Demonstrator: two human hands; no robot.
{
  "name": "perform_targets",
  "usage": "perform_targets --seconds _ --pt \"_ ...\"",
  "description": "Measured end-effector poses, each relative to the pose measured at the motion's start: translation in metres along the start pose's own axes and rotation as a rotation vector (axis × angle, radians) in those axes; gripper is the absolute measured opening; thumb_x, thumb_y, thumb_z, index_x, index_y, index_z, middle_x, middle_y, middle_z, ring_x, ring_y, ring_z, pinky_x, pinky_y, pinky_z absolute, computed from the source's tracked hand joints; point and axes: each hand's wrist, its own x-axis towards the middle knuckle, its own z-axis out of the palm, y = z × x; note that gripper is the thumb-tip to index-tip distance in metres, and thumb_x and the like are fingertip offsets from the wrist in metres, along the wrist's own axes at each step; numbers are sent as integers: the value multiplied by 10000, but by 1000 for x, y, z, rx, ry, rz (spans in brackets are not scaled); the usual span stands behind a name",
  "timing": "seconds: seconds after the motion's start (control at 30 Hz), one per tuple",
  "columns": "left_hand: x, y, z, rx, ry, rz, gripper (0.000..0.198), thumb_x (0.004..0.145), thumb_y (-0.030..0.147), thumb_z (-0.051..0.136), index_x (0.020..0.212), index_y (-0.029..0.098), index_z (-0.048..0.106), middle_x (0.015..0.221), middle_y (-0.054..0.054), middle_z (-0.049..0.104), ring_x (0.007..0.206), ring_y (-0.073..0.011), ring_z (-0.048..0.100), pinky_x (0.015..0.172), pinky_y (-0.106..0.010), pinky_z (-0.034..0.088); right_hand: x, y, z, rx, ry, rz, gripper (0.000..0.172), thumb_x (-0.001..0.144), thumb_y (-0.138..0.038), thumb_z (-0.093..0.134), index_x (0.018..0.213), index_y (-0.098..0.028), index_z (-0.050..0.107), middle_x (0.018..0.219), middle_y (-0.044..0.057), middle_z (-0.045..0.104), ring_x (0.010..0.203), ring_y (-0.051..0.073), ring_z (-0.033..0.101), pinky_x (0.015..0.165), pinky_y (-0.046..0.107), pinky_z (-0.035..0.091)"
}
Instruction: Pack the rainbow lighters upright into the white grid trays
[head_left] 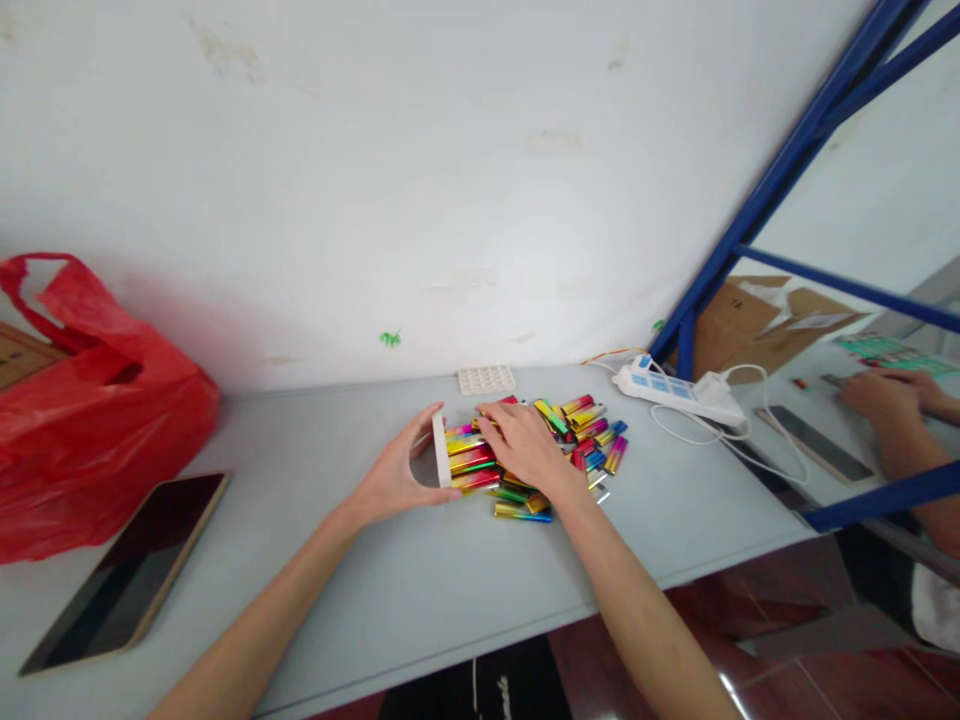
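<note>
My left hand [401, 468] grips a narrow white holder [442, 452] stood on edge, thumb at its near end and fingers at its far end. Shiny tubes [471, 460] in red and gold lie side by side with their ends against the holder's right face; whether they sit inside it is hard to tell. My right hand [529, 447] is over the tubes, with thumb and fingers closed about a yellow-gold tube [491, 424] partly hidden by them. Around and beneath that hand spreads a loose pile of multicoloured metallic tubes [592, 432].
A white tray with round hollows [486, 380] lies by the wall. To the right are a power strip [679, 392] with cables and a blue metal frame [720, 260]. Beyond it, another person's hands [892, 390] show. At left are a red plastic bag [97, 420] and a phone [131, 570].
</note>
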Motion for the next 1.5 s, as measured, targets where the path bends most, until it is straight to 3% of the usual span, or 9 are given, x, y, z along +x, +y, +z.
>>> perform_targets --seconds 0.2,0.4,0.6,0.9,1.1,1.3,1.5 --pt "0 -4 2 35 -1 34 1261 645 401 1033 1699 328 345 1739 -166 404 1602 -409 426 1354 -640 306 -5 -24 17 -101 -3 -85 382 1154 -432 463 1348 -238 729 1345 128 730 1272 301 625 1201 507 379" --pt "0 -4 3 38 -1 12 1263 646 386 1024 1705 315 340 1714 -173 445 1574 -412 471 1347 -631 327 -5 -25 33 -146 0 -107 372 1157 -387 431 1265 -214 742 1357 145 695 1290 312 567 1223 545 339" --pt "-2 -3 1 67 -13 31 1217 675 396 1003 1697 306 347 1697 -159 470 1549 -392 506 1340 -623 347 -5 -18 34 -184 3 -104 352 1158 -366 419 1268 -206 713 1359 147 681 1272 312 557 1217 540 344" --pt "-10 5 -21 153 -28 18 1159 680 462 1009 1666 296 425 1707 -150 456 1562 -422 482 1325 -602 394 -4 -10 26 -160 -6 -79 322 1148 -276 399 1217 -181 699 1282 150 719 1215 312 602 1163 515 419" --pt "-8 2 -13 113 -19 22 1211 645 473 1029 1668 294 406 1701 -161 446 1572 -411 469 1334 -622 367 -9 -26 27 -141 39 -34 361 1146 -380 436 1341 -243 707 1372 148 700 1377 362 538 1282 690 251" --pt "-6 0 -1 98 3 28 1226 628 455 1038 1670 304 409 1700 -162 455 1565 -417 481 1335 -624 361 -14 -43 38 -205 45 -65 399 1136 -428 447 1364 -239 713 1455 184 645 1453 391 474 1274 735 235" --pt "-9 5 -18 120 -63 51 1082 711 403 986 1649 299 456 1661 -148 491 1566 -411 479 1315 -600 401 -15 -35 44 -205 46 -72 389 1111 -410 498 1348 -206 729 1446 204 656 1450 401 476 1288 721 232"
